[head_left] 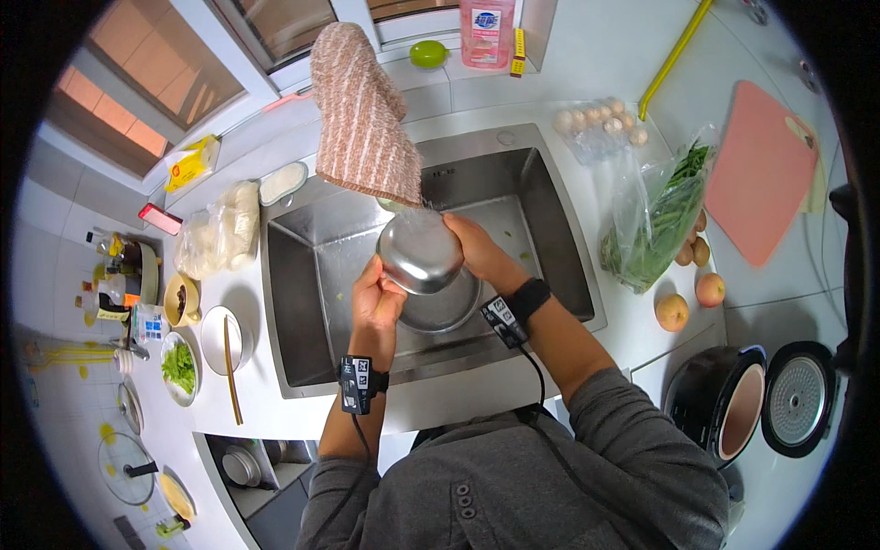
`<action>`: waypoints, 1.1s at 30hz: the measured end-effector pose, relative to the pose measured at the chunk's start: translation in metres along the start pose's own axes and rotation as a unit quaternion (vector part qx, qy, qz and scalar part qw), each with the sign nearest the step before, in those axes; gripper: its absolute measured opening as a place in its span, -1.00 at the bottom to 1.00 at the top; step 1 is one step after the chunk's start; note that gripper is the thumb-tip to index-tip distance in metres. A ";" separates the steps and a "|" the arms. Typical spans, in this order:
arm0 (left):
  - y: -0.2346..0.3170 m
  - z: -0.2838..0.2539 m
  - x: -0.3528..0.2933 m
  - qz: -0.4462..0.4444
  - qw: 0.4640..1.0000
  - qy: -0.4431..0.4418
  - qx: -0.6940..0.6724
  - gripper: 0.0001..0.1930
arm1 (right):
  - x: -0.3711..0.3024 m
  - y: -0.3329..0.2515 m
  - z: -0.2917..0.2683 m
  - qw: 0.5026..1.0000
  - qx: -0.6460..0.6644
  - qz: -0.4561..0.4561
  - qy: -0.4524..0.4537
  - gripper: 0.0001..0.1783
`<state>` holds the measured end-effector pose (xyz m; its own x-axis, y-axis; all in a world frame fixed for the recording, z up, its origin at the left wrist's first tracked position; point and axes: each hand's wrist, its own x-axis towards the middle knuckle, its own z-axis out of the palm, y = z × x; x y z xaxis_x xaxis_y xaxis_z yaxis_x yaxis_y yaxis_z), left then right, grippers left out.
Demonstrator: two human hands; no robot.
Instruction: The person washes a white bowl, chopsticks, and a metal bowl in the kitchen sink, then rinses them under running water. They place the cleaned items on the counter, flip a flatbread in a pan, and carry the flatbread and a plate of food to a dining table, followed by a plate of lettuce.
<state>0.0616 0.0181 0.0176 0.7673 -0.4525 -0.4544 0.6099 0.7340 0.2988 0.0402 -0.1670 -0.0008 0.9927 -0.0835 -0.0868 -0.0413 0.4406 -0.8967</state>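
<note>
A shiny stainless steel bowl (420, 251) is held over the sink (298, 330), its rounded outer side turned toward me. My left hand (378, 295) grips its lower left edge, while the fingers of my right hand (477, 247) wrap its right side. Water seems to splash at the bowl's far rim, below a brown striped towel (362, 115) that hides whatever it hangs on. Under the bowl a round metallic shape (445, 312) shows on the sink floor, partly covered. Small green scraps lie in the sink.
Left of the sink are a white bowl (220, 341) with chopsticks (230, 376), a plate of greens (180, 368) and a bagged white item (220, 229). To the right are bagged green vegetables (655, 220), eggs (600, 119), round fruit (672, 313), a pink cutting board (763, 170) and an opened rice cooker (715, 403).
</note>
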 end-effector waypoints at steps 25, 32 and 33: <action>-0.001 0.040 -0.010 0.085 0.983 -0.020 0.162 -0.88 | -0.004 -0.001 0.006 0.979 0.191 0.056 -0.039 -0.58; -0.035 0.031 0.002 0.193 0.903 -0.035 0.382 -0.85 | -0.020 0.039 0.046 0.934 0.269 0.039 0.231 -0.70; -0.039 0.030 0.004 0.227 0.896 -0.045 0.379 -0.84 | -0.023 0.037 0.054 0.922 0.281 0.055 0.260 -0.70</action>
<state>0.0471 -0.0276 0.0289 0.9625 -0.2589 -0.0814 0.1634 0.3132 0.9355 0.0221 -0.1005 -0.0082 0.7918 -0.3634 -0.4909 0.0718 0.8536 -0.5160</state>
